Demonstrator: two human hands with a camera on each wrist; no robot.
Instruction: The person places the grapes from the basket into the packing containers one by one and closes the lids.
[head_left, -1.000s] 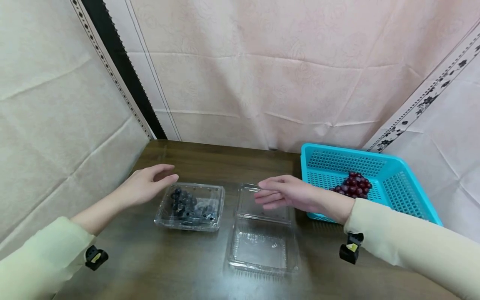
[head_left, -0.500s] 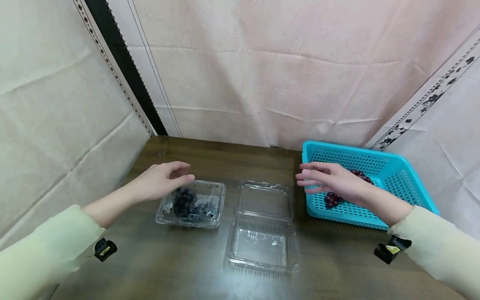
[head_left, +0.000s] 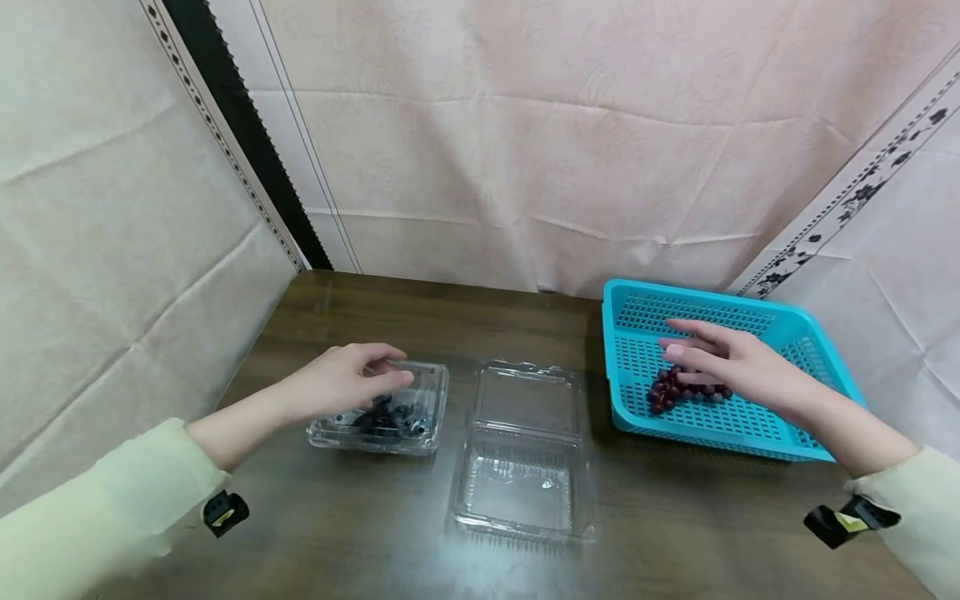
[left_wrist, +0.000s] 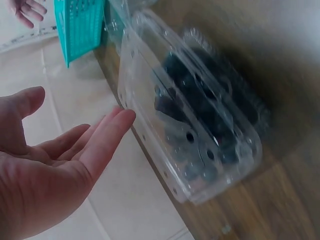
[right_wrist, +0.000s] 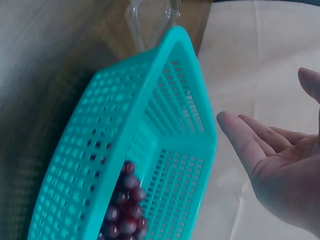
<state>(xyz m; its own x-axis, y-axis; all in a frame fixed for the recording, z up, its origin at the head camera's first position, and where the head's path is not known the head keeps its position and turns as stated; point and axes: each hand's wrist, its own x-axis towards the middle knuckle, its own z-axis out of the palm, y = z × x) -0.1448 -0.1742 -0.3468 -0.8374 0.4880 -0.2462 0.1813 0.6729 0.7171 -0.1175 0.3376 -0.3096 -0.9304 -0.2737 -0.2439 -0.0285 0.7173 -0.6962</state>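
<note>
My left hand point(head_left: 347, 382) hovers over a closed clear plastic clamshell box point(head_left: 427, 400) with dark grapes point(left_wrist: 185, 95) inside. Its fingers are relaxed and hold nothing; the left wrist view shows the fingertips beside the lid. My right hand point(head_left: 738, 367) is above a turquoise plastic basket point(head_left: 637, 354), fingers loosely spread and nothing between them. Below it in the basket lies a bunch of red grapes point(head_left: 671, 392), partly covered by the hand in the head view. The right wrist view shows these grapes against the basket's perforated wall, the hand apart from them.
Between the hands, a second clear clamshell box point(head_left: 517, 492) lies unfolded on the brown wooden table point(head_left: 360, 533), its lid toward the back. Pale cloth curtains point(head_left: 487, 167) enclose the table at the back and sides.
My right hand has moved right, from above the unfolded clamshell box to over the basket. My left hand has shifted slightly right, further over the closed box.
</note>
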